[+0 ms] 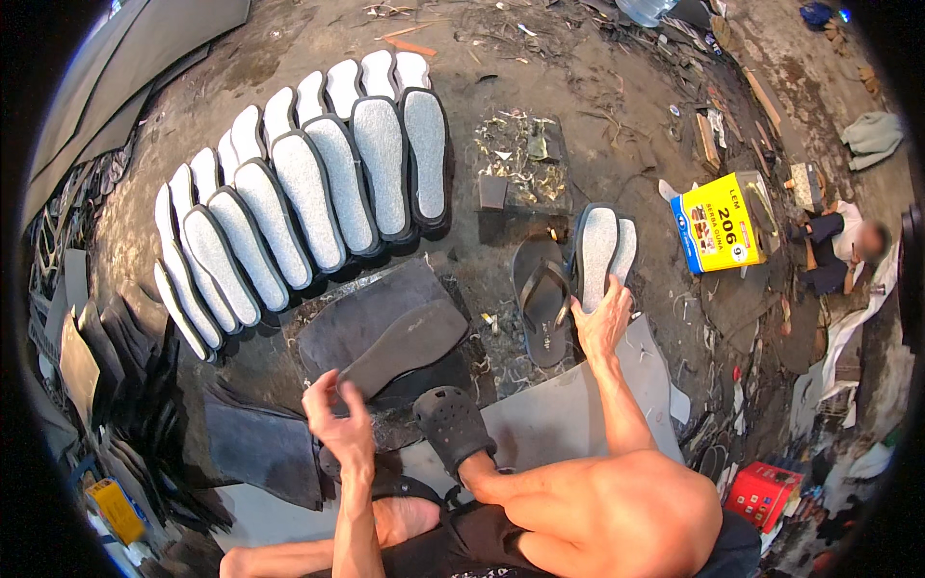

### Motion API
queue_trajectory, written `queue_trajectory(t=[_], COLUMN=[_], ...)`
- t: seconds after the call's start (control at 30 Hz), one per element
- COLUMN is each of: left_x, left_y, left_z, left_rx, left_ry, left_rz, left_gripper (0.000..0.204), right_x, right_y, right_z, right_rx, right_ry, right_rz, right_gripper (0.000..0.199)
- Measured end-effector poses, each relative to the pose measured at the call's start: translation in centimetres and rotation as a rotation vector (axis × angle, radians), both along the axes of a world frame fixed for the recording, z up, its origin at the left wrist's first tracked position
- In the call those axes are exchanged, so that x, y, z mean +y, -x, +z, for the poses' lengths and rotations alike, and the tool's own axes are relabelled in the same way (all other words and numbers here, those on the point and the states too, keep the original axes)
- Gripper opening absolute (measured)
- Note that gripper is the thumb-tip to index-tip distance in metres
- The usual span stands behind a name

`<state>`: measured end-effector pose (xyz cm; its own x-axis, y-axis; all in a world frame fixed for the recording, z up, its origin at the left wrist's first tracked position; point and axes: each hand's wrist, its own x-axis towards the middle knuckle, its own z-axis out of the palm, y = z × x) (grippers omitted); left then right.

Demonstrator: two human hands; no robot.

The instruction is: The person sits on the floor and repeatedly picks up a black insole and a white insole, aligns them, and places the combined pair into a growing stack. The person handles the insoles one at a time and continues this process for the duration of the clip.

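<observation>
My left hand [339, 422] has its fingers curled around the near end of a dark grey shoe sole [412, 345]. That sole lies slanted over a dark flat slab [337, 313]. Over to the right, my right hand [604, 316] grips the lower end of a sole with a white fleecy top [597, 241]; its thumb is on the left edge and its fingers on the right. A second white-topped piece [625, 249] shows just behind it. Beside them, nearly touching, lies a dark thong sandal [541, 303].
White-topped soles [308, 200] stand in curved rows at the upper left. A scrap-covered block [520, 159] is at the back, a yellow and blue box [718, 223] at the right. Dark sheets [130, 371] pile at the left. A person [838, 246] sits far right.
</observation>
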<state>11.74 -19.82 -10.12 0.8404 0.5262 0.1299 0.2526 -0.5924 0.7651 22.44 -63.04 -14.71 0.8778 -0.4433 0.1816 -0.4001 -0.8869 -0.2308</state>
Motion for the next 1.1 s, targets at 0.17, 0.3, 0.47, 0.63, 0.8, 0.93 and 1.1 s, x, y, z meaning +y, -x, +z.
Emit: queue_trajectory(t=[0.17, 0.3, 0.47, 0.63, 0.8, 0.93, 1.1], left_x=[-2.5, 0.2, 1.3, 2.0, 2.3, 2.6, 2.0], left_y=[0.0, 1.1, -0.7, -0.8, -0.2, 0.6, 0.4], left_z=[0.8, -0.6, 0.9, 1.2, 1.5, 1.5, 3.8], left_rx=[0.232, 0.308, 0.332, 0.33, 0.413, 0.418, 0.073], left_ry=[-0.179, -0.182, -0.088, -0.02, -0.073, -0.211, 0.436], left_rz=[-0.281, -0.295, -0.343, -0.398, -0.446, -0.472, -0.244], left_gripper=[0.079, 0.089, 0.08, 0.077, 0.077, 0.087, 0.095], right_x=[-0.7, -2.3, -3.6, -1.5, 1.6, 7.6, 12.6], right_y=[-1.1, -1.5, -0.6, 0.5, 0.9, -0.9, -1.5], right_z=[-2.1, -1.3, 0.7, 4.2, 9.5, 14.6, 14.3], right_rx=[-0.056, 0.065, 0.043, -0.03, -0.071, 0.071, 0.424], right_ry=[-0.149, -0.316, -0.503, -0.504, -0.552, -0.516, -1.057], right_rz=[0.003, -0.053, 0.019, 0.02, 0.194, 0.622, 0.855], right_gripper=[0.088, 0.09, 0.1, 0.105, 0.1, 0.098, 0.062])
